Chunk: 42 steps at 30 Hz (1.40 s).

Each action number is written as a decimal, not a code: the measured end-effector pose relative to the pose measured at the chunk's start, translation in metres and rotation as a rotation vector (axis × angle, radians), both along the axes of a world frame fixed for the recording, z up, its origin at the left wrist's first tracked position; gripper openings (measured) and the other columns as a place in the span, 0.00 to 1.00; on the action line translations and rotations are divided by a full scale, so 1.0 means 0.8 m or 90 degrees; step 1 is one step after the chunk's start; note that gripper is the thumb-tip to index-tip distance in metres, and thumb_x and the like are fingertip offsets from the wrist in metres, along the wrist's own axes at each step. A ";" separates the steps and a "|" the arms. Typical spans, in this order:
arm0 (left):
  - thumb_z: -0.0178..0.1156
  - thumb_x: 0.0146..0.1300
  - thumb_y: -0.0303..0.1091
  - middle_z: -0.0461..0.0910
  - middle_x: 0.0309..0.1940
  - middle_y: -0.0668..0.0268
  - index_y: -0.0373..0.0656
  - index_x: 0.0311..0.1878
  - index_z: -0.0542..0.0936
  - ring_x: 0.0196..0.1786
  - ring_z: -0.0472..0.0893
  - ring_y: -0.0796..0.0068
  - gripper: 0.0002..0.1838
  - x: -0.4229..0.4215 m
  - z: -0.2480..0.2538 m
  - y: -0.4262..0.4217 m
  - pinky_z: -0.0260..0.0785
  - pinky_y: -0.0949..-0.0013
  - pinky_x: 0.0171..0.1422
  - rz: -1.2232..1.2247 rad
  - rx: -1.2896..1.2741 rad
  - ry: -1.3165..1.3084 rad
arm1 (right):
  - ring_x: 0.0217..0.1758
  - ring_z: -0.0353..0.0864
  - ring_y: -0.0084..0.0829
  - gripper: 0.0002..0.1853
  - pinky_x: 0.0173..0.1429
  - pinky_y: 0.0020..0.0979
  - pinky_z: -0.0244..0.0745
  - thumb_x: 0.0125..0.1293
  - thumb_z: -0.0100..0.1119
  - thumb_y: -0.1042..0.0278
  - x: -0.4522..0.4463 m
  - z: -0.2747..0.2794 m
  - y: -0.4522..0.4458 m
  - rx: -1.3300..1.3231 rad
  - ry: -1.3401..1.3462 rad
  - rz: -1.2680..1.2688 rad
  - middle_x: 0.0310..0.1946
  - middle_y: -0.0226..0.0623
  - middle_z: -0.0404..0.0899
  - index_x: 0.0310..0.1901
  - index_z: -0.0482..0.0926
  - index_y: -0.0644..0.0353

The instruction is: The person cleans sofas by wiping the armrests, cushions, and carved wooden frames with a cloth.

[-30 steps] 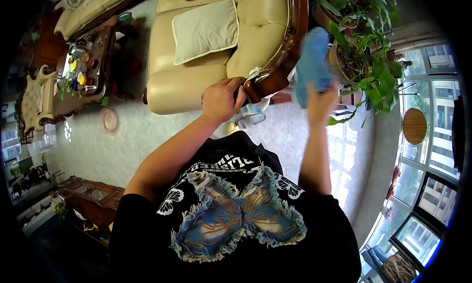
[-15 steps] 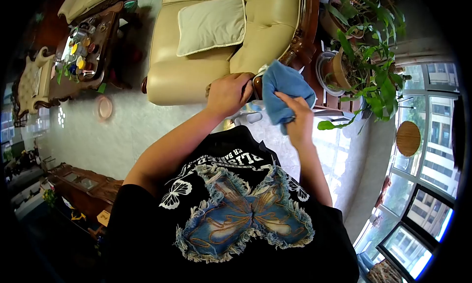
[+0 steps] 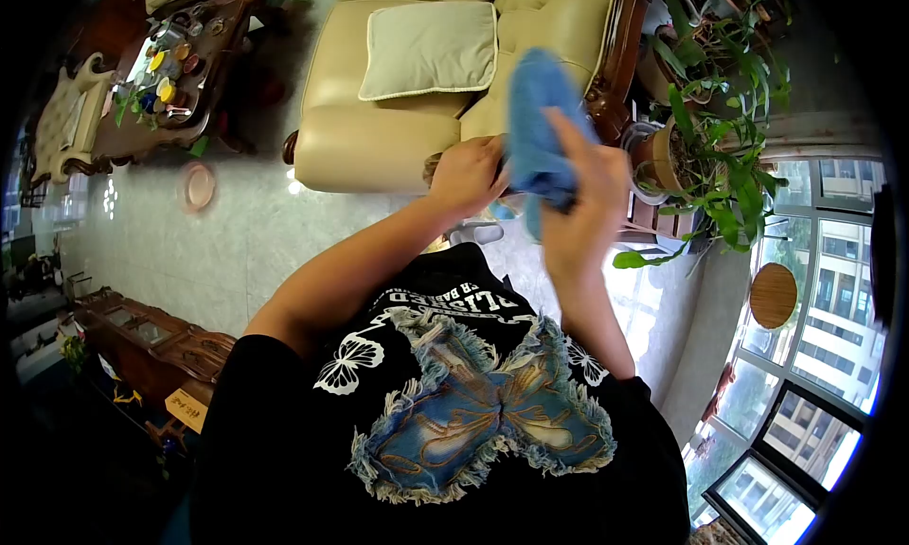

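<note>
My right hand (image 3: 582, 199) grips a blue cloth (image 3: 544, 119), blurred by motion, raised above the near right corner of the cream leather sofa (image 3: 365, 152). Just to its left, my left hand (image 3: 471, 176) is closed round the end of the sofa's carved wooden arm, most of which the hand and cloth hide. A pale cushion (image 3: 431, 51) lies on the sofa seat. The sofa's carved wooden frame (image 3: 620, 57) runs up behind the cloth.
Potted plants (image 3: 663, 157) with long leaves stand right of the sofa, near tall windows (image 3: 833, 289). A carved table (image 3: 204, 90) with cups is at the upper left. A pink round object (image 3: 197, 187) lies on the floor. A wooden cabinet (image 3: 161, 337) is lower left.
The blue cloth in my right hand swung left from beside the plants to the sofa arm, then lifted. My left hand keeps its hold on the arm. The view has shifted slightly.
</note>
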<state>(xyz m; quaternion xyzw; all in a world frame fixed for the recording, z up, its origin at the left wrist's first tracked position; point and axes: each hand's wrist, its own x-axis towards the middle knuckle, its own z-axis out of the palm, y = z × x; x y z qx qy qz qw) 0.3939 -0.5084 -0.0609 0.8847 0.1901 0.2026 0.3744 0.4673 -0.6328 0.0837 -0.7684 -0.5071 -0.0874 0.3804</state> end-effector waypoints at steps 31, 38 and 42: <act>0.61 0.64 0.36 0.86 0.38 0.52 0.39 0.50 0.82 0.42 0.85 0.54 0.14 -0.600 -0.160 0.206 0.77 0.56 0.48 0.214 -0.174 0.399 | 0.39 0.77 0.45 0.25 0.45 0.42 0.75 0.51 0.62 0.80 -0.094 -0.131 0.115 -0.414 -0.245 -0.151 0.34 0.41 0.74 0.51 0.86 0.42; 0.63 0.64 0.38 0.86 0.39 0.51 0.39 0.52 0.81 0.43 0.85 0.52 0.16 -0.607 -0.197 0.190 0.77 0.56 0.49 0.166 -0.250 0.421 | 0.51 0.82 0.52 0.21 0.56 0.46 0.75 0.62 0.65 0.58 -0.037 -0.127 0.164 -0.477 -0.034 -0.225 0.44 0.53 0.83 0.56 0.81 0.55; 0.63 0.65 0.38 0.86 0.40 0.50 0.40 0.53 0.81 0.43 0.85 0.51 0.17 -0.607 -0.192 0.183 0.77 0.55 0.50 0.146 -0.294 0.412 | 0.52 0.81 0.55 0.21 0.55 0.49 0.75 0.63 0.63 0.58 -0.024 -0.172 0.221 -0.356 0.052 -0.151 0.45 0.56 0.83 0.55 0.80 0.60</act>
